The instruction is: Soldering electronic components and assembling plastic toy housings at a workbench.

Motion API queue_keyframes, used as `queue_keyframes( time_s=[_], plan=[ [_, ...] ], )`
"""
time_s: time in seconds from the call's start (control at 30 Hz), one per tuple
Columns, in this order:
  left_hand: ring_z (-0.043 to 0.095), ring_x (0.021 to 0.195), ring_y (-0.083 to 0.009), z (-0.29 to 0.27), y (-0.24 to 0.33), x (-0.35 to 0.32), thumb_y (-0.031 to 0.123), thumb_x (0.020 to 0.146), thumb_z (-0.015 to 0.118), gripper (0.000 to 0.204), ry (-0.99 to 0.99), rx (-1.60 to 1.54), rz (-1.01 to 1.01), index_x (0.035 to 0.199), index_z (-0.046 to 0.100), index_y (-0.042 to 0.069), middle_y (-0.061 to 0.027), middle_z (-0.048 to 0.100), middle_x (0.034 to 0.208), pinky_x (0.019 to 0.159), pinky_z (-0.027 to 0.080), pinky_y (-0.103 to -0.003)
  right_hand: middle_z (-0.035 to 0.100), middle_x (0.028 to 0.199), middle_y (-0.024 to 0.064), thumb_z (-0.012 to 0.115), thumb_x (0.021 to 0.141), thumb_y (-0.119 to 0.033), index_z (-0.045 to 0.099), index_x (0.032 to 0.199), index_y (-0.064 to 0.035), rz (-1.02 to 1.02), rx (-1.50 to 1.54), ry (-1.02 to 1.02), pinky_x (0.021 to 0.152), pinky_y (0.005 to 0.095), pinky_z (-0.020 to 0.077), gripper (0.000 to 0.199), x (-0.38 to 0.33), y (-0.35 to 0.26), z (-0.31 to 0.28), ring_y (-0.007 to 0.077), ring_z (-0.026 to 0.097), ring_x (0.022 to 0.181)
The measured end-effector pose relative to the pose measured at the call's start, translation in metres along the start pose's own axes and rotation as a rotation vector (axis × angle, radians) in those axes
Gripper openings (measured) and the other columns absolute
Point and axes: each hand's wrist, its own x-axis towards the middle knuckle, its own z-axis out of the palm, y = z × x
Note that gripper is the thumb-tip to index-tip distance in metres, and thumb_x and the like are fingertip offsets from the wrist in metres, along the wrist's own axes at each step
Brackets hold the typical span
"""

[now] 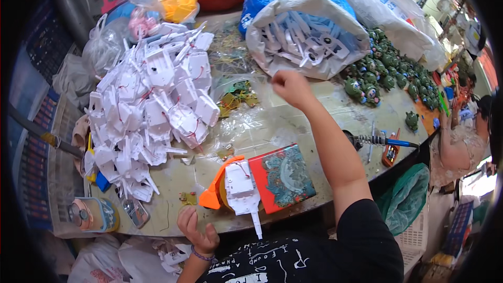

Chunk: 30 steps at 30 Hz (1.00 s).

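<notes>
My right hand (291, 89) is extended over the table, its fingers curled closed just in front of an open white sack (361, 47) of white plastic parts (298, 36); what it may hold is hidden. My left hand (197, 232) is near the front edge, loosely bent with thumb and fingers apart and nothing in it. A small circuit board (187, 198) lies just beyond it. Between my arms, a white plastic housing (241, 186) with a narrow stem rests beside an orange plastic piece (210, 197) and a red panel (262, 178) with a grey-green, worn patch. More circuit boards (241, 97) lie on clear plastic.
A big heap of white housings (152, 99) with red wires covers the left. At right are green toy figures (377, 68) and a blue-handled soldering iron (402, 143) in a coiled holder (369, 140). A phone (136, 214) lies front left. Another person (453, 152) sits far right.
</notes>
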Motion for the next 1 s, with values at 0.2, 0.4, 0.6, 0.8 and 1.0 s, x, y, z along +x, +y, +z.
queue_keyframes(
  time_s=[0.2,0.4,0.6,0.8,1.0],
  plan=[
    [0.05,0.11,-0.0364,0.0,0.002,0.003,0.025,0.09,0.053,0.04,-0.007,0.008,0.008,0.121,0.047,0.0,-0.0179,0.052,0.119,0.098,0.038,-0.048,0.069,0.09,0.0147,0.065,0.084,-0.031,0.068,0.092,-0.0046,-0.145,-0.359,-0.449,0.074,0.0442,0.0513,0.028,-0.012,-0.024,0.046,0.0326,0.066,0.084],
    [0.05,0.109,-0.036,-0.001,0.001,-0.001,0.021,0.088,0.054,0.037,-0.016,0.002,0.006,0.119,0.049,0.001,-0.0171,0.055,0.115,0.099,0.038,-0.049,0.068,0.084,0.0142,0.067,0.077,-0.03,0.068,0.085,-0.0079,-0.101,-0.531,-0.403,0.072,0.0453,0.0516,0.024,-0.005,-0.027,0.056,0.0327,0.066,0.081],
    [0.056,0.1,-0.0357,-0.001,0.004,0.006,0.019,0.085,0.06,0.033,0.015,-0.014,0.014,0.112,0.054,0.001,-0.0147,0.059,0.109,0.09,0.045,-0.045,0.067,0.081,0.009,0.068,0.08,-0.02,0.066,0.09,-0.0034,0.096,0.124,-0.352,0.066,0.0346,0.053,0.02,-0.026,-0.038,0.008,0.023,0.067,0.074],
    [0.053,0.104,-0.036,-0.001,0.004,0.009,0.012,0.083,0.057,0.035,-0.031,-0.085,-0.019,0.115,0.054,0.0,-0.0172,0.057,0.11,0.096,0.04,-0.046,0.065,0.091,0.0044,0.063,0.087,-0.01,0.059,0.111,-0.0007,0.567,1.117,-0.376,0.067,0.0249,0.0543,0.026,-0.063,-0.057,-0.049,0.0144,0.065,0.073],
    [0.054,0.103,-0.0363,-0.002,0.003,0.012,0.01,0.083,0.058,0.032,-0.044,-0.096,-0.078,0.113,0.056,0.0,-0.0171,0.058,0.109,0.095,0.041,-0.046,0.062,0.114,0.0128,0.066,0.074,0.006,0.072,0.091,-0.0033,-0.24,0.435,-0.331,0.08,0.0283,0.0504,0.02,-0.126,-0.086,-0.071,0.0185,0.063,0.097]
  ],
)
